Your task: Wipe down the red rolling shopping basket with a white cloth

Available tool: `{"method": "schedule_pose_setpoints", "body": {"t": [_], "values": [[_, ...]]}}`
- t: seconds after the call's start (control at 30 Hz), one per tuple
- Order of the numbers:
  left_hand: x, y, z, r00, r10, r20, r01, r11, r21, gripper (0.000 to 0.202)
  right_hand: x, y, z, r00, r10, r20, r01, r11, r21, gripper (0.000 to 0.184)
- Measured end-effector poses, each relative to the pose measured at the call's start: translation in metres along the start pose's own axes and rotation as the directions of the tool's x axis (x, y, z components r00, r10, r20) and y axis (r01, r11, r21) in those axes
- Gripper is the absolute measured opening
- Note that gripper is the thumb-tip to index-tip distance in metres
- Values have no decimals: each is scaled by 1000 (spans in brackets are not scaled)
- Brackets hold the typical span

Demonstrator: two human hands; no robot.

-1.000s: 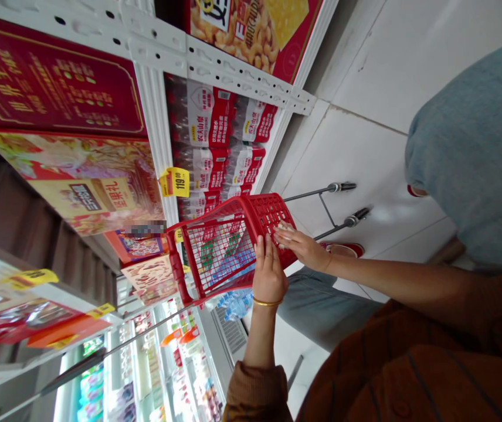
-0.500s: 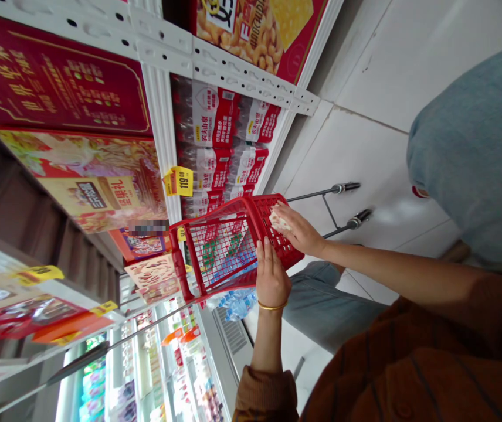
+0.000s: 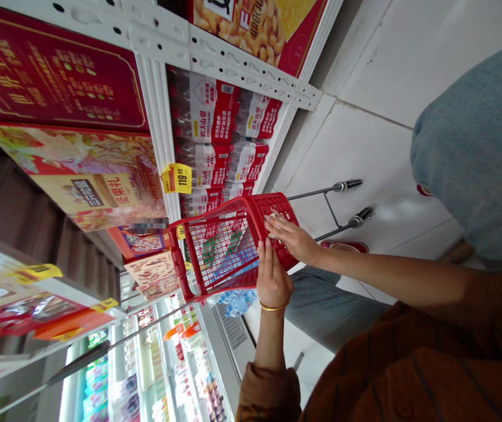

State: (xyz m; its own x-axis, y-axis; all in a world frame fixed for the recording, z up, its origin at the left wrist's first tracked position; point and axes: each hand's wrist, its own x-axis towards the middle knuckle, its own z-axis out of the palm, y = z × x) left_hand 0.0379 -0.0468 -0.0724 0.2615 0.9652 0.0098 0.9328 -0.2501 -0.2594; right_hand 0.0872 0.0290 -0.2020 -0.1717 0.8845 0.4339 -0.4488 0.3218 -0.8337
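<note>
A red plastic shopping cart (image 3: pixel 220 252) with mesh sides stands in front of me; the picture is turned sideways. My left hand (image 3: pixel 274 278), with a gold bangle at the wrist, rests its straight fingers flat against the cart's thick red rim. My right hand (image 3: pixel 297 239) presses a crumpled white cloth (image 3: pixel 272 218) onto the cart's slotted red panel. Most of the cloth is hidden under the fingers, so I cannot tell whether it is fabric or paper. Thin metal legs (image 3: pixel 310 192) with wheels (image 3: pixel 359 220) run down from the cart to the floor.
A white shelf rack (image 3: pixel 158 111) stands close by, with red-labelled bottles (image 3: pixel 216 111), boxed nuts (image 3: pixel 97 193) and yellow price tags (image 3: pixel 178 178). My jeans-covered leg (image 3: pixel 475 146) is over the tiled floor (image 3: pixel 365 135). Stocked shelves (image 3: pixel 176 351) are lit farther off.
My right hand has slid slightly along the panel towards the cart's rim, covering more of the white cloth. My left hand keeps its place on the rim. A red shoe now shows below.
</note>
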Motion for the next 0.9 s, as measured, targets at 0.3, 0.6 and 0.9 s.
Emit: {"method": "schedule_pose_setpoints", "body": {"t": [0.3, 0.6, 0.9], "values": [[1, -4, 4, 999, -29, -37, 28, 999, -39, 59, -32, -6, -3, 993, -65, 102, 70, 997, -42, 54], [-7, -6, 0, 1000, -8, 18, 8, 1000, -13, 61, -61, 5, -12, 963, -196, 183, 195, 981, 24, 45], [35, -11, -20, 998, -5, 66, -2, 995, 104, 53, -12, 5, -20, 991, 59, -117, -60, 998, -3, 34]]}}
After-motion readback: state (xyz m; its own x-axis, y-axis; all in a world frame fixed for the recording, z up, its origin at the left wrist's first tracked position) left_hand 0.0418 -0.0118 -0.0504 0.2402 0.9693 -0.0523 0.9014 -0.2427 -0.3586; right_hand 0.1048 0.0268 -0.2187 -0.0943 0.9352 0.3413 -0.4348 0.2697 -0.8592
